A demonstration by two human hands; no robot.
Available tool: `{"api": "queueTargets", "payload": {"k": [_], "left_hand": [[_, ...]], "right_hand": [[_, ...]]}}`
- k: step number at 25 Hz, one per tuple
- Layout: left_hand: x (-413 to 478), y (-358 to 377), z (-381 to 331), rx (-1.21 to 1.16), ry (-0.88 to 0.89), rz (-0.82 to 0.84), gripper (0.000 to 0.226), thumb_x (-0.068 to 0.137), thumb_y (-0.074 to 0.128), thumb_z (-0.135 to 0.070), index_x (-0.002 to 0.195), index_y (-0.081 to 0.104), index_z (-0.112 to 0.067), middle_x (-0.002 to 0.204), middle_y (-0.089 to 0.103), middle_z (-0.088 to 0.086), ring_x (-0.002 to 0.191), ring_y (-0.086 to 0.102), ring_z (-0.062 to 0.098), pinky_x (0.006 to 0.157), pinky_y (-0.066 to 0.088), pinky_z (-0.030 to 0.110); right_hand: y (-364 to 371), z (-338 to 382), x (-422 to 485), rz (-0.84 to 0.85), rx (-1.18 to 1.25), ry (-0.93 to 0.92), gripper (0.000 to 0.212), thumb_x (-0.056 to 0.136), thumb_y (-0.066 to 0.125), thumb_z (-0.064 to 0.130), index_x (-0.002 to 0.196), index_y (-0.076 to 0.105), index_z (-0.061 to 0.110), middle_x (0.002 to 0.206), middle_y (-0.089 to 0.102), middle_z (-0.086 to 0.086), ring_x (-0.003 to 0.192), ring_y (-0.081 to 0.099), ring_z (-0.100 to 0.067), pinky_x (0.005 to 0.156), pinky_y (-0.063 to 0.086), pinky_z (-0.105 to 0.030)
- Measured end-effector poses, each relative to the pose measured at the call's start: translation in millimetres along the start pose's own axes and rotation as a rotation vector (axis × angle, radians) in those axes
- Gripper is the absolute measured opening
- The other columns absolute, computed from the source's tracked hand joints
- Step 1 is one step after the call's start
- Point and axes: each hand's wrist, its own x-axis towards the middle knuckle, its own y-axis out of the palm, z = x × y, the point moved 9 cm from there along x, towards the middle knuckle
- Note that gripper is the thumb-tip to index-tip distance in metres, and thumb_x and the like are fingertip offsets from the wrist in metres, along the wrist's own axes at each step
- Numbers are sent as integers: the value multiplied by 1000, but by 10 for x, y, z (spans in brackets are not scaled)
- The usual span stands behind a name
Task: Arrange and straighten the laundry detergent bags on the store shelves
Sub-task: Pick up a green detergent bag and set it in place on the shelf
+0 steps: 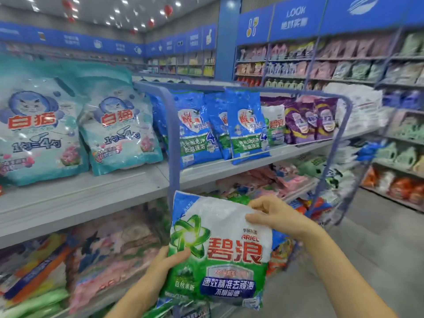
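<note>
I hold a white and green Ariel detergent bag [220, 251] upright in front of the lower shelf. My left hand [166, 262] grips its lower left edge, thumb on the front. My right hand [273, 214] pinches its top right corner. On the grey upper shelf [91, 196] stand two teal cat-logo bags [119, 131], then blue bags [247, 125], another Ariel bag [275, 125] and purple bags [309, 120] to the right.
A blue shelf frame post [173, 143] stands just behind the held bag. The lower shelf holds jumbled pink, green and orange bags [103, 260]. Across the grey aisle floor [378, 237] on the right, more stocked shelves [390, 72] line the wall.
</note>
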Motion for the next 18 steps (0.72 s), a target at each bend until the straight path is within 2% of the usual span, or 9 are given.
{"api": "queueTargets", "payload": {"k": [3, 5, 7, 9, 11, 12, 13, 15, 18], "left_hand": [[375, 623, 119, 17, 15, 11, 124, 26, 85, -62, 131, 46, -11, 132, 55, 8, 119, 54, 30, 105, 38, 51], [609, 1143, 136, 15, 35, 14, 115, 24, 83, -64, 123, 50, -15, 125, 59, 4, 116, 55, 27, 106, 37, 48], [756, 1629, 108, -14, 52, 26, 110, 21, 82, -66, 117, 52, -20, 121, 62, 4, 113, 57, 28, 105, 38, 49], [946, 2096, 56, -33, 61, 30, 119, 24, 82, -69, 125, 49, -17, 129, 57, 4, 119, 53, 30, 107, 36, 50], [1107, 2399, 19, -92, 53, 0, 115, 43, 80, -62, 137, 38, -11, 131, 49, 3, 125, 47, 32, 108, 33, 47], [1187, 2537, -13, -100, 54, -11, 116, 46, 80, -62, 139, 35, -9, 135, 48, 8, 125, 47, 33, 107, 34, 48], [1293, 2619, -47, -99, 71, -28, 121, 40, 80, -68, 138, 38, -10, 135, 50, 11, 122, 50, 35, 106, 35, 51], [1502, 2796, -214, -58, 128, -66, 120, 29, 76, -74, 127, 47, -13, 128, 55, 9, 116, 53, 33, 105, 35, 54], [1788, 3087, -558, -33, 201, -84, 96, 37, 67, -67, 119, 46, -20, 122, 50, 0, 114, 49, 24, 102, 33, 42]], "right_hand": [[-695, -159, -200, -65, -101, -68, 46, 88, 57, 39, 89, 66, -7, 85, 68, -26, 76, 64, -43, 68, 50, -53], [-1190, -310, -316, -28, -155, -82, 65, 84, 55, 53, 81, 60, -12, 74, 59, -34, 58, 54, -39, 55, 40, -45], [-1629, -438, -391, 12, -189, -73, 75, 81, 55, 61, 82, 58, -14, 79, 55, -42, 60, 51, -41, 59, 38, -41], [-2061, -578, -452, -23, -175, -48, 74, 82, 57, 58, 87, 59, -16, 87, 54, -45, 68, 55, -53, 65, 41, -43], [-2490, -745, -477, -163, -80, -47, 47, 86, 59, 42, 92, 68, -3, 91, 67, -28, 83, 64, -44, 75, 48, -45], [-2698, -830, -509, -266, -17, -49, 30, 86, 62, 37, 96, 71, 10, 94, 72, -13, 89, 67, -32, 81, 51, -44], [-2868, -919, -557, -356, 69, -56, 25, 83, 65, 39, 100, 69, 21, 99, 71, -3, 94, 67, -22, 84, 53, -42], [-3094, -1245, -630, -430, 196, -46, 42, 72, 65, 49, 108, 62, 27, 106, 69, 2, 96, 67, -16, 83, 56, -37], [-2994, -1728, -537, -304, 183, 55, 50, 77, 64, 50, 121, 53, 30, 116, 65, 10, 107, 63, -9, 95, 50, -39]]}}
